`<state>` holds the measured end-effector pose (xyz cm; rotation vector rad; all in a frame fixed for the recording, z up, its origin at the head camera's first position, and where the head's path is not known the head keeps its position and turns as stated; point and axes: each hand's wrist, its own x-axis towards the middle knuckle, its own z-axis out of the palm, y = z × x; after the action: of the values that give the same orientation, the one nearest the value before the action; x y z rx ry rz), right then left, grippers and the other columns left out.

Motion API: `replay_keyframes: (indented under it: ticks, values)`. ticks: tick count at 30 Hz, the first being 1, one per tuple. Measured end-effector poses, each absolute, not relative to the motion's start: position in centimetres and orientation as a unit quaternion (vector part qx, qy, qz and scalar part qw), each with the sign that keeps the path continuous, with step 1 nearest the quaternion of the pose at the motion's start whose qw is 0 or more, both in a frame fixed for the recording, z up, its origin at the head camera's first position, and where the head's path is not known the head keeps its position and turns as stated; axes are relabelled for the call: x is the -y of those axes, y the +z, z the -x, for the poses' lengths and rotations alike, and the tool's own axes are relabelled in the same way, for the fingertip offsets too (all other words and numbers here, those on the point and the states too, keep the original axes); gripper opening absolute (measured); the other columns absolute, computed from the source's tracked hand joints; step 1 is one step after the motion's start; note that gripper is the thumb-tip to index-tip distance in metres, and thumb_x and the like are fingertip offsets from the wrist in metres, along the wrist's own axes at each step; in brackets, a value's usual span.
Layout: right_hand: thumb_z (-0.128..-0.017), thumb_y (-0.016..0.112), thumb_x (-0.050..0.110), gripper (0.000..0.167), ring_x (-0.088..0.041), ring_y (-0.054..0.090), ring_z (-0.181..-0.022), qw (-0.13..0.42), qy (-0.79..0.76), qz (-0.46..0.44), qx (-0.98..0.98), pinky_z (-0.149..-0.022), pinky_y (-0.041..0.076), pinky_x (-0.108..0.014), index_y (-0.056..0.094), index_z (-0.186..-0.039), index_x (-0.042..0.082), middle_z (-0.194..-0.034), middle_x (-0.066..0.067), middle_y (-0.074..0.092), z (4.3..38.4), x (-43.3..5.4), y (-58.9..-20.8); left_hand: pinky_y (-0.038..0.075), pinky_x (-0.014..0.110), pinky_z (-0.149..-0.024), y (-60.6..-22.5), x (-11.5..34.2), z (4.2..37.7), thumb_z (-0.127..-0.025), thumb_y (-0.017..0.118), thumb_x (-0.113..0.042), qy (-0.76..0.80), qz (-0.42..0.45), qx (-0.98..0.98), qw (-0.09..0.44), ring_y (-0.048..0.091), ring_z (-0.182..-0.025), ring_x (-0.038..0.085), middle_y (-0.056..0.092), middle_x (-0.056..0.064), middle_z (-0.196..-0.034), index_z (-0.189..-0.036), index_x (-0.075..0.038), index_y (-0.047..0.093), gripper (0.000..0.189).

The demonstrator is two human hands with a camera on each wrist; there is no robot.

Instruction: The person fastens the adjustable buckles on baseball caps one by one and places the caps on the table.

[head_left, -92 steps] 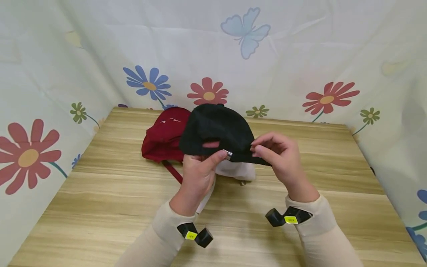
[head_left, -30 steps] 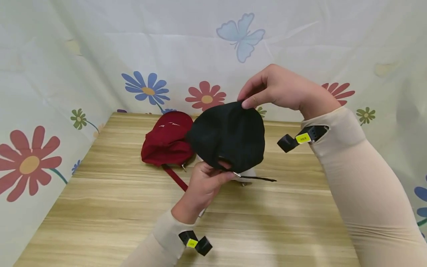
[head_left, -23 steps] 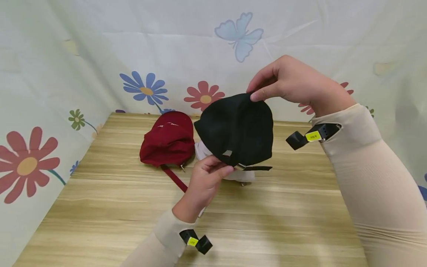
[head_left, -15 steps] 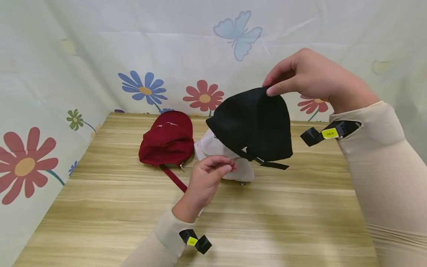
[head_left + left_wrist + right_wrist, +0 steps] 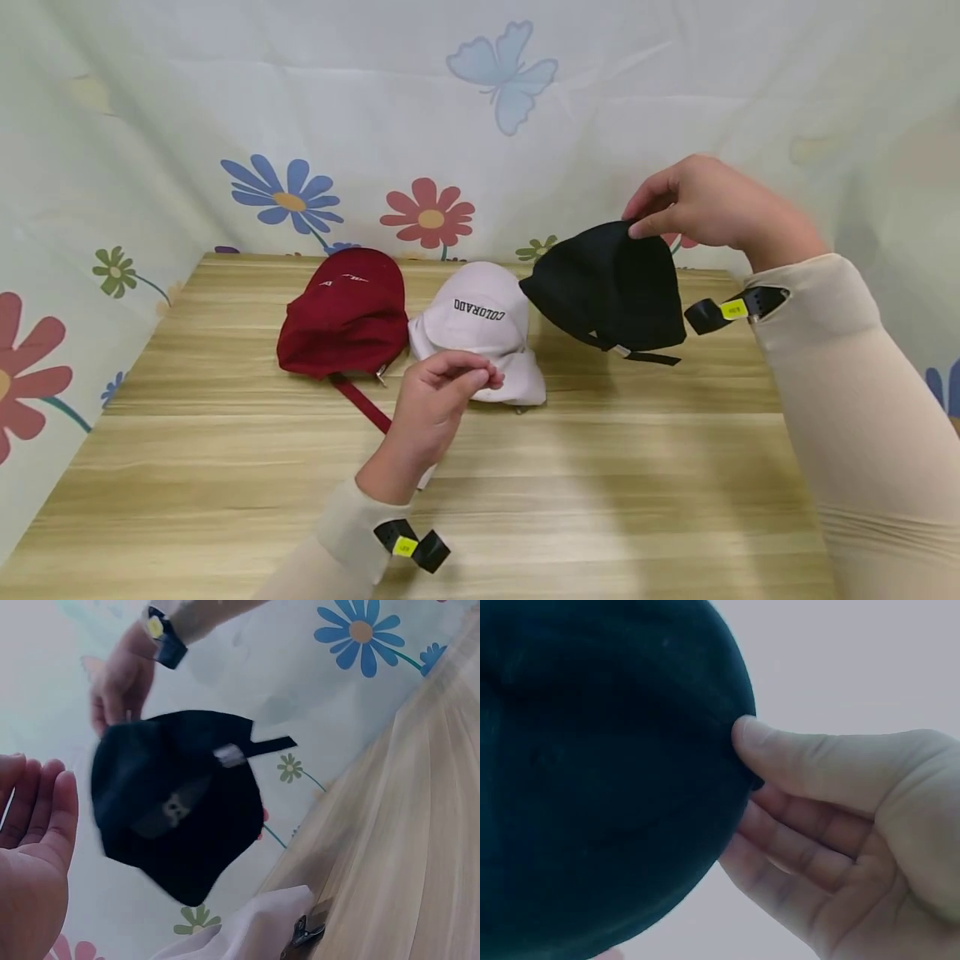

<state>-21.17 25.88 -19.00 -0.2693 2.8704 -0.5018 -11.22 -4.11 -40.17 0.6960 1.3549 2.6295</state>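
My right hand pinches the crown of a black baseball cap between thumb and fingers, as the right wrist view also shows. The cap hangs to the right of a white cap lettered COLORADO, its back strap and metal buckle at the lower edge. My left hand holds nothing. Its fingers are loosely bent, in front of the white cap, and they overlap its lower part in the head view. In the left wrist view the black cap shows its dark inside with a pale label.
A red cap lies left of the white one, its strap trailing towards the front. All this is over a wooden table. A flowered curtain stands along the back and sides.
My right hand has gone from the cap's lower right edge to its crown and carried it rightwards, lately also a little down. The left hand has let go of it. The white cap has come into view.
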Motion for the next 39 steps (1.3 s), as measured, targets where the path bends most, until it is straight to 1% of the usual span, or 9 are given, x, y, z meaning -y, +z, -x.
replay_keyframes:
  ticks: [6,7,9,11,13,16,18,25,39]
  values:
    - [-0.091,0.067,0.033,0.025,-0.024,0.061,-0.087,0.088,-0.147,0.082,-0.982,-0.075,0.046,-0.037,0.070,-0.110,0.018,-0.108,-0.006,0.069,21.7,-28.2,-20.8,0.057,0.027,-0.085,-40.3,3.9,11.2,-0.091,0.060,0.004,0.865,-0.238,-0.439,0.050,0.070,-0.087,0.012,0.073,0.000,-0.092,-0.097,-0.013,0.072,0.022]
    - [-0.091,0.067,0.033,0.025,-0.026,0.061,-0.090,0.086,-0.150,0.082,-0.981,-0.087,0.045,-0.041,0.070,-0.110,0.017,-0.110,-0.007,0.069,21.8,-28.5,-21.1,0.057,0.027,-0.085,-40.3,3.9,11.2,-0.091,0.059,0.005,0.865,-0.241,-0.438,0.049,0.070,-0.087,0.012,0.073,0.000,-0.091,-0.097,-0.013,0.072,0.023]
    - [-0.092,0.066,0.031,0.026,-0.029,0.057,-0.109,0.084,-0.158,0.087,-0.980,-0.109,0.031,-0.054,0.070,-0.112,0.015,-0.121,-0.010,0.066,21.9,-29.0,-21.6,0.057,0.027,-0.085,-40.3,3.7,11.2,-0.091,0.058,0.007,0.866,-0.245,-0.433,0.049,0.070,-0.087,0.012,0.073,0.000,-0.091,-0.097,-0.013,0.072,0.025]
    - [-0.092,0.066,0.028,0.025,-0.033,0.049,-0.124,0.080,-0.165,0.097,-0.978,-0.114,0.014,-0.063,0.069,-0.112,0.013,-0.128,-0.012,0.063,22.0,-29.4,-22.3,0.057,0.027,-0.085,-40.3,3.7,11.2,-0.091,0.058,0.007,0.867,-0.246,-0.431,0.051,0.070,-0.087,0.012,0.073,0.000,-0.091,-0.097,-0.013,0.072,0.025]
    - [-0.092,0.067,0.024,0.022,-0.034,0.049,-0.123,0.076,-0.157,0.115,-0.978,-0.114,0.013,-0.065,0.070,-0.109,0.011,-0.124,-0.013,0.064,21.8,-29.7,-23.2,0.057,0.027,-0.085,-40.3,3.6,11.2,-0.091,0.058,0.007,0.867,-0.248,-0.429,0.053,0.070,-0.087,0.012,0.073,0.000,-0.091,-0.097,-0.013,0.072,0.025]
    - [-0.089,0.070,0.017,0.017,-0.030,0.060,-0.106,0.069,-0.138,0.143,-0.978,-0.096,0.044,-0.053,0.071,-0.104,0.009,-0.109,-0.011,0.069,21.4,-30.1,-24.7,0.057,0.027,-0.085,-40.3,3.5,11.2,-0.091,0.060,0.005,0.866,-0.248,-0.431,0.056,0.070,-0.087,0.013,0.073,0.000,-0.092,-0.097,-0.013,0.072,0.022]
    - [-0.087,0.072,0.015,0.015,-0.024,0.064,-0.091,0.066,-0.124,0.153,-0.978,-0.083,0.050,-0.046,0.072,-0.101,0.010,-0.099,-0.008,0.071,21.0,-30.3,-25.6,0.057,0.027,-0.085,-40.3,3.5,11.2,-0.091,0.061,0.003,0.865,-0.246,-0.434,0.058,0.070,-0.086,0.013,0.073,0.000,-0.091,-0.097,-0.013,0.072,0.020]
    - [-0.087,0.073,0.016,0.016,-0.023,0.062,-0.087,0.084,-0.123,0.140,-0.979,-0.083,0.053,-0.046,0.072,-0.102,0.012,-0.096,-0.005,0.071,20.3,-31.1,-28.1,0.057,0.027,-0.085,-40.3,3.5,11.2,-0.091,0.063,0.001,0.867,-0.237,-0.433,0.064,0.070,-0.085,0.013,0.073,0.000,-0.090,-0.096,-0.013,0.072,0.017]
    - [-0.084,0.074,0.011,0.011,-0.019,0.061,-0.079,0.105,-0.134,0.155,-0.973,-0.072,0.052,-0.035,0.071,-0.094,0.011,-0.090,-0.003,0.069,19.5,-31.2,-31.5,0.057,0.027,-0.086,-40.6,3.5,11.1,-0.092,0.058,0.003,0.868,-0.214,-0.444,0.061,0.069,-0.086,0.012,0.073,-0.001,-0.089,-0.096,-0.014,0.072,0.022]
